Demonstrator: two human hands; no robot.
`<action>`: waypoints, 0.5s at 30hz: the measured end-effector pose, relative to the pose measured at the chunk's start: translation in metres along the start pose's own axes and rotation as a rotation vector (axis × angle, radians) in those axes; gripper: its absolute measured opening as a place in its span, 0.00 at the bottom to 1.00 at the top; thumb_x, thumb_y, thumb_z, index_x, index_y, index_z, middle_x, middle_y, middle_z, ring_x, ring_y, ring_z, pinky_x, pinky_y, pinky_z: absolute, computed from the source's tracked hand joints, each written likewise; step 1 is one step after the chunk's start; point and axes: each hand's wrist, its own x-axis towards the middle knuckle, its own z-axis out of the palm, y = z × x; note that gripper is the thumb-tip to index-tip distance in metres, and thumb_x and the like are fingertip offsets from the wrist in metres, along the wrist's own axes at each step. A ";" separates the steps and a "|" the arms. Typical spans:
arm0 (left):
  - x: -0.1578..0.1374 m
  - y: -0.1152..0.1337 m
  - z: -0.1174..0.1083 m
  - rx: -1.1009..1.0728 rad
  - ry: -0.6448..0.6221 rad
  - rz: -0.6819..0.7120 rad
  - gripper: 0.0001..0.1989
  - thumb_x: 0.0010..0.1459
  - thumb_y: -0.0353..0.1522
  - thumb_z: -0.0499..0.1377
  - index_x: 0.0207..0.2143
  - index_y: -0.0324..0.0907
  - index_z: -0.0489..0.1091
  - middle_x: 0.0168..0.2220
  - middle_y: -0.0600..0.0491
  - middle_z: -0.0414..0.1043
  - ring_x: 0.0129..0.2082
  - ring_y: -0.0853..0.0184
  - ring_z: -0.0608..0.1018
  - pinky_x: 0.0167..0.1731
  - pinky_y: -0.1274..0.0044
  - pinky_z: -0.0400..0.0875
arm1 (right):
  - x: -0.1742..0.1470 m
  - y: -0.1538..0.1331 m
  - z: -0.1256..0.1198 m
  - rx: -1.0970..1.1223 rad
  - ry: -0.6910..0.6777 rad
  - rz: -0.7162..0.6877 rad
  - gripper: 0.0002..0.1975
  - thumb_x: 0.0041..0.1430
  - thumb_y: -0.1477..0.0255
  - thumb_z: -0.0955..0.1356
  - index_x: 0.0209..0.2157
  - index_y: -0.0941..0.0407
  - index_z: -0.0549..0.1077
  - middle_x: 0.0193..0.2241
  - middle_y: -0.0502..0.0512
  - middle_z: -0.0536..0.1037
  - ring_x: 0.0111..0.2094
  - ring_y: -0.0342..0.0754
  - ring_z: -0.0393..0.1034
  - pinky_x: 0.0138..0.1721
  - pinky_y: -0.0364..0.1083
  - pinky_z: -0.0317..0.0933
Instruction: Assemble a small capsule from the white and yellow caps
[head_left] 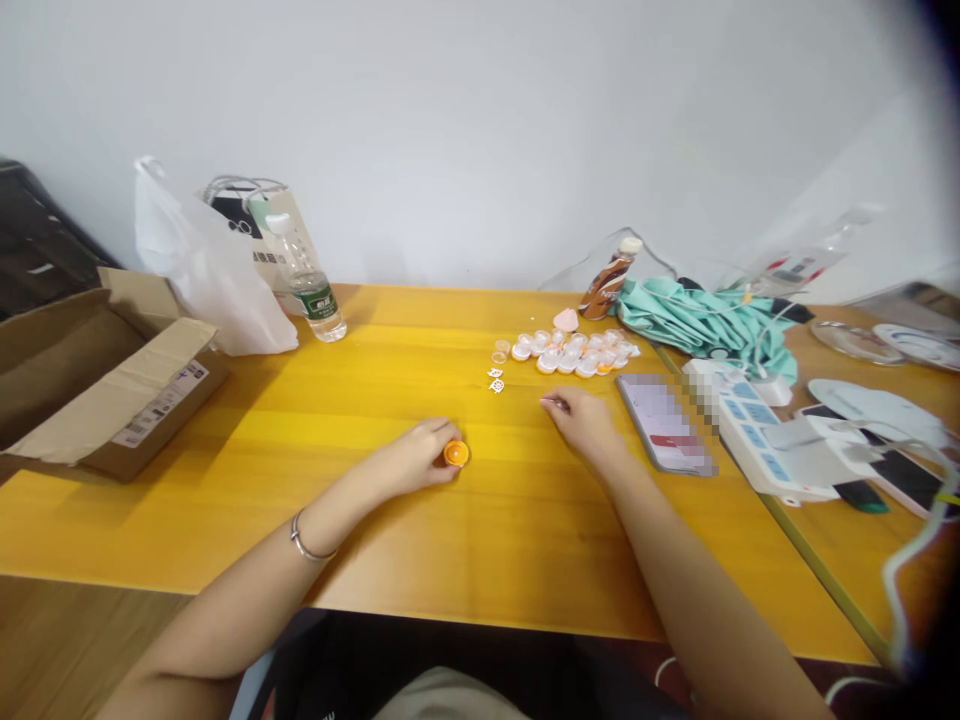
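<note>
My left hand point(418, 458) rests on the yellow table point(480, 560), its fingers closed around a small round orange cap-like piece point(456, 454) that faces up. To the right, my right hand point(586, 422) is held in a pinch just above the table; what lies between its fingertips is too small to make out. Between and beyond the hands lie small white wheel-shaped pieces point(496, 386) and a small clear cup point(500, 350). Behind my right hand stand several clear-topped capsules point(571, 352), some with orange parts.
A phone point(664, 425) and a white power strip point(750, 430) lie on the right, with a teal cloth bundle point(705, 315) and a brown drink bottle point(609, 280) behind. On the left are an open cardboard box point(161, 400), a white plastic bag point(217, 270) and a water bottle point(319, 295).
</note>
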 end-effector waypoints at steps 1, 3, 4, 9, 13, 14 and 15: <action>0.000 0.000 -0.001 -0.001 -0.004 0.003 0.09 0.53 0.33 0.57 0.37 0.40 0.65 0.34 0.50 0.67 0.35 0.64 0.71 0.38 0.73 0.66 | -0.003 -0.007 0.003 0.133 0.005 0.016 0.08 0.52 0.67 0.65 0.30 0.56 0.74 0.29 0.57 0.77 0.31 0.49 0.70 0.34 0.48 0.62; -0.002 0.001 -0.002 -0.009 0.003 -0.004 0.13 0.53 0.39 0.58 0.38 0.40 0.66 0.35 0.49 0.67 0.37 0.63 0.71 0.39 0.72 0.66 | -0.008 -0.018 0.011 0.448 -0.019 0.085 0.12 0.49 0.63 0.67 0.31 0.57 0.74 0.26 0.54 0.77 0.25 0.47 0.70 0.30 0.47 0.64; -0.002 0.001 -0.003 -0.011 0.019 -0.015 0.16 0.53 0.42 0.58 0.39 0.40 0.66 0.36 0.48 0.68 0.37 0.62 0.72 0.40 0.71 0.66 | -0.010 -0.022 0.016 0.586 -0.042 0.110 0.13 0.47 0.62 0.69 0.31 0.57 0.74 0.26 0.53 0.77 0.24 0.45 0.70 0.29 0.46 0.65; 0.005 -0.003 -0.004 -0.025 0.170 -0.072 0.19 0.55 0.45 0.54 0.40 0.38 0.67 0.36 0.48 0.69 0.37 0.63 0.72 0.39 0.72 0.67 | -0.015 -0.031 0.032 0.948 -0.182 0.240 0.15 0.41 0.65 0.73 0.32 0.57 0.75 0.28 0.52 0.78 0.26 0.42 0.72 0.34 0.45 0.67; 0.038 -0.013 -0.002 -0.041 0.254 -0.069 0.11 0.58 0.37 0.53 0.35 0.37 0.68 0.32 0.50 0.70 0.31 0.68 0.72 0.35 0.76 0.67 | -0.016 -0.031 0.033 1.068 -0.345 0.294 0.16 0.41 0.68 0.74 0.35 0.57 0.73 0.27 0.51 0.79 0.27 0.41 0.73 0.35 0.43 0.67; 0.050 -0.015 -0.001 -0.024 0.243 -0.064 0.09 0.58 0.35 0.53 0.34 0.37 0.68 0.31 0.50 0.70 0.31 0.68 0.72 0.35 0.76 0.67 | -0.016 -0.031 0.032 1.084 -0.373 0.294 0.16 0.41 0.68 0.74 0.34 0.57 0.72 0.26 0.51 0.79 0.27 0.41 0.73 0.35 0.43 0.68; 0.062 -0.017 0.000 -0.001 0.222 -0.057 0.08 0.57 0.34 0.53 0.33 0.37 0.68 0.32 0.50 0.70 0.31 0.68 0.72 0.35 0.77 0.66 | -0.016 -0.031 0.031 1.095 -0.391 0.292 0.15 0.41 0.68 0.74 0.33 0.57 0.72 0.26 0.51 0.79 0.26 0.41 0.74 0.34 0.42 0.68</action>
